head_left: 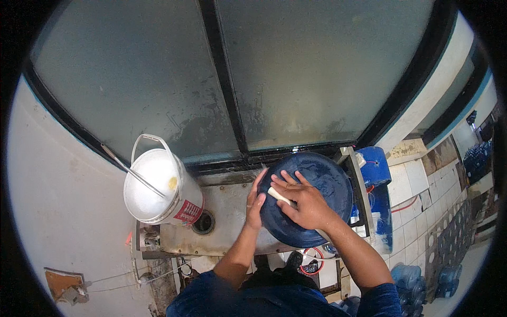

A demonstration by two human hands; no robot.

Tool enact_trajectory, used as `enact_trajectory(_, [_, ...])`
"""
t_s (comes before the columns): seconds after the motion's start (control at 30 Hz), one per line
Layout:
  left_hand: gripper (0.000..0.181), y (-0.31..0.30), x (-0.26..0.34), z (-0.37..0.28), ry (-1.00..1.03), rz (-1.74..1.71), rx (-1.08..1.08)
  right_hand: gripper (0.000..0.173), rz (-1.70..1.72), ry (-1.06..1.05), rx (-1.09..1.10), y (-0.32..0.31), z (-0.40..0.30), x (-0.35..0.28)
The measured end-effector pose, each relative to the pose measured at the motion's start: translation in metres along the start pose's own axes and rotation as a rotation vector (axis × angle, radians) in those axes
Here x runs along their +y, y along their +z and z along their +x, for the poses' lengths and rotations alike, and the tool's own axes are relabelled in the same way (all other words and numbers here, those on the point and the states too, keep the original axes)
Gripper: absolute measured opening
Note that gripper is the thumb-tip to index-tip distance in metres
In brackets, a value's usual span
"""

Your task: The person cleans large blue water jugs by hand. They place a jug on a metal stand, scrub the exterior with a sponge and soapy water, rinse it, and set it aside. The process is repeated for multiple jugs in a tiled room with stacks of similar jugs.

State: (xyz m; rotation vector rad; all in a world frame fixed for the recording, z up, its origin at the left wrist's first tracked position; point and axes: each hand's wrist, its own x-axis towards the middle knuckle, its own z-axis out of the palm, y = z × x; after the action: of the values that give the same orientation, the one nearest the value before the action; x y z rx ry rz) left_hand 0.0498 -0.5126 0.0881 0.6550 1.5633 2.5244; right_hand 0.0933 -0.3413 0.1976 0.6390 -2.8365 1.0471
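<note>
A round, wet, dark blue plastic piece, perhaps a lid or the bottom of a tub, sits over the right part of a metal counter. My left hand holds it at its left edge, thumb by the rim and fingers along the side. On top of it lies my right hand, fingers spread, with a cream-coloured tube that looks like a hose end between thumb and palm. The underside of the blue piece is hidden.
Left of my hands stands a white bucket with foam, its handle raised and a metal rod across the top. Beside it is a round drain hole. Frosted window panes rise behind. Blue containers stand at right; water bottles below.
</note>
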Motion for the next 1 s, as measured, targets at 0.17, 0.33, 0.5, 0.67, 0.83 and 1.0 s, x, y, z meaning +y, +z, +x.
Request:
enact_trajectory(0.17, [0.08, -0.03, -0.021, 0.091, -0.159, -0.172, -0.486, 0.044, 0.007, -0.027, -0.009, 0.001, 0.001, -0.004])
enact_trajectory(0.33, [0.076, -0.046, -0.07, 0.059, -0.9, -0.488, -0.34, 0.049, 0.049, -0.033, 0.006, 0.0, -0.003, -0.001])
enact_trajectory(0.5, [0.074, -0.052, -0.108, 0.008, -0.977, -0.524, -0.173, 0.048, -0.051, 0.039, 0.17, 0.005, -0.007, 0.0])
enact_trajectory(0.67, [0.073, -0.071, -0.152, -0.031, -0.963, -0.41, 0.064, 0.046, -0.366, 0.275, 0.426, -0.005, -0.03, -0.014])
enact_trajectory(0.83, [0.071, -0.07, -0.213, -0.136, -0.965, -0.26, 0.392, 0.047, -0.305, 0.409, 0.311, -0.035, -0.079, -0.019])
enact_trajectory(1.0, [0.055, -0.04, -0.241, -0.207, -1.117, -0.398, 0.518, 0.043, 0.085, 0.466, 0.281, -0.063, -0.139, -0.005])
